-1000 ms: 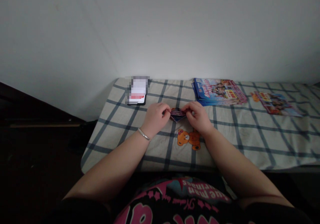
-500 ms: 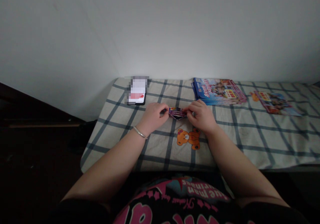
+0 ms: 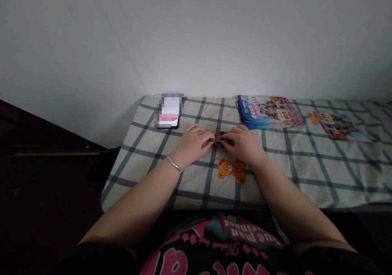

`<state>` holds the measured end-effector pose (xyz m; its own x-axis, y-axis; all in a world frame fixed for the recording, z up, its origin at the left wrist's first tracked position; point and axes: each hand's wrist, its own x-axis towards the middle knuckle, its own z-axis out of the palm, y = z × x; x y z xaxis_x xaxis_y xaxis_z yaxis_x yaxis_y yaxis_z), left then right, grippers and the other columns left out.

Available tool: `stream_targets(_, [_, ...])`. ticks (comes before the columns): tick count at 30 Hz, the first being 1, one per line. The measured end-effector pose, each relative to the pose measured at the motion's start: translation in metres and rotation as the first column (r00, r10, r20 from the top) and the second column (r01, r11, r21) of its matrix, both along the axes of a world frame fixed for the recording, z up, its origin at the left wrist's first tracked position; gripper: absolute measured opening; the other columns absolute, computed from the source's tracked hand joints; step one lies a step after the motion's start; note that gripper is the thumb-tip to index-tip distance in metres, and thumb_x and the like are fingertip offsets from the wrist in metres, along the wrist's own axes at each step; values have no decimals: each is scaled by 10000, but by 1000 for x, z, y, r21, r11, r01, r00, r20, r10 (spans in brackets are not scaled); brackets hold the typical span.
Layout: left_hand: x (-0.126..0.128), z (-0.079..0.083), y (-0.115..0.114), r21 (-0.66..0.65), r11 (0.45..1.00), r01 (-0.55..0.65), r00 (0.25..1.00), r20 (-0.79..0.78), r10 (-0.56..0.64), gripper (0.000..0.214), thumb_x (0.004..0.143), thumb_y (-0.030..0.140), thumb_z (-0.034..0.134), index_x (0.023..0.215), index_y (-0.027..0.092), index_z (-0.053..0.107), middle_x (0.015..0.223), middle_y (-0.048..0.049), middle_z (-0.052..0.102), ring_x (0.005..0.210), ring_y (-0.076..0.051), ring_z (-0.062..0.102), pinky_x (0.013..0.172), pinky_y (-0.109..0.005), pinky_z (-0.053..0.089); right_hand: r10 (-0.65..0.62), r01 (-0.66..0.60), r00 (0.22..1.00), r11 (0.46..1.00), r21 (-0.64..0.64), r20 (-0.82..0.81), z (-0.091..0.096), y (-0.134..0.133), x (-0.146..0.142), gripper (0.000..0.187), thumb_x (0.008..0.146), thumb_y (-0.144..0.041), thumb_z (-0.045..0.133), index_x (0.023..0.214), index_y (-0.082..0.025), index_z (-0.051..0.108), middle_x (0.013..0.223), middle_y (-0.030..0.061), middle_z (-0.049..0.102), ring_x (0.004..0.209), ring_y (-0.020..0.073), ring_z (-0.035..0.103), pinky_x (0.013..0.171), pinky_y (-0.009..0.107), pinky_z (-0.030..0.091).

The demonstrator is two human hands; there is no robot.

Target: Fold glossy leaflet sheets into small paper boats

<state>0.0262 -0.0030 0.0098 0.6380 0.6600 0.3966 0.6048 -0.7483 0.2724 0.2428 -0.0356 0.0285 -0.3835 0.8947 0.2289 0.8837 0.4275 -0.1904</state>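
Observation:
Between my hands is a small folded piece of printed paper [image 3: 219,137], dark purple with bits of colour. My left hand [image 3: 196,143] pinches its left end, thumb and fingers pressed together. The right end is held by my right hand [image 3: 243,143], whose fingers lie over the top and cover much of it. How the folds run underneath cannot be made out. Just below the paper, an orange teddy bear print [image 3: 232,170] shows on the checked cloth [image 3: 196,185].
A phone [image 3: 168,110] with a lit screen lies at the back left. A stack of blue and pink leaflets [image 3: 269,112] is at the back, with another leaflet [image 3: 343,126] to its right. A white wall [image 3: 196,42] rises behind the cloth-covered surface.
My hands have drawn closer together and the fingers have flattened over the folded paper, so less of its printed face shows. The phone and leaflets stay where they were.

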Motion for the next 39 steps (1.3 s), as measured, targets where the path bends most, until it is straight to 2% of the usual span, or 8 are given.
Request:
stream_targets(7, [2,1,0,17,999,52,998,-31,-52,95,918,212,586,936,233,676,881,-2,709,894,-179,644,1067,-443,362,-33,49,986,994,-95,163,14,3,-10,219,871,-216,600,1020,-225,760,977,74,730,967,258,584,782,355,427])
stream_targets(10, [2,-1,2,-14,998,54,998,-17,-54,97,905,181,592,934,219,677,865,-7,705,875,-180,643,1026,-417,400,15,19,960,993,-118,279,23,8,-15,203,879,-206,574,929,-202,771,906,100,727,925,265,601,744,361,400])
stream_targets(14, [1,-3,4,-61,997,47,999,9,-47,74,900,192,606,933,217,667,867,-6,706,872,-182,641,999,-408,419,56,-13,940,992,-127,337,29,16,-15,219,887,-222,545,889,-184,760,893,104,729,901,259,622,734,360,382])
stream_targets(22, [1,-3,4,-55,998,32,999,9,-32,60,904,195,595,919,224,645,884,-2,709,886,-187,642,982,-410,421,129,-70,938,980,-187,321,26,27,-14,163,795,-291,616,818,-189,741,869,79,733,840,237,640,747,350,376])
stream_targets(27, [-1,-5,6,-68,998,5,999,36,-2,77,891,159,594,926,217,631,907,-1,719,888,-185,649,1018,-424,401,84,-60,981,988,-142,172,17,23,-17,178,812,-261,605,905,-219,751,925,52,743,910,228,625,819,345,375])
stream_targets(31, [-2,-4,5,-75,997,-6,999,39,9,50,881,185,615,916,219,625,895,-1,717,875,-187,647,987,-417,416,59,-49,995,990,-129,75,11,21,-18,181,849,-317,614,930,-263,767,925,24,750,928,230,613,848,353,364])
stream_targets(36, [-1,3,3,-54,997,-54,998,-18,53,44,851,235,653,873,212,623,858,-9,703,867,-201,639,981,-428,419,40,-28,993,993,-113,110,11,22,-15,135,836,-293,624,814,-212,729,844,48,722,846,217,602,774,331,381])
stream_targets(39, [-1,5,2,-49,996,-71,997,-30,69,37,829,227,653,847,207,627,832,-13,698,852,-210,633,943,-418,442,95,-90,995,983,-158,25,11,23,-6,77,824,-250,628,801,-202,684,803,29,698,796,187,599,723,298,395])
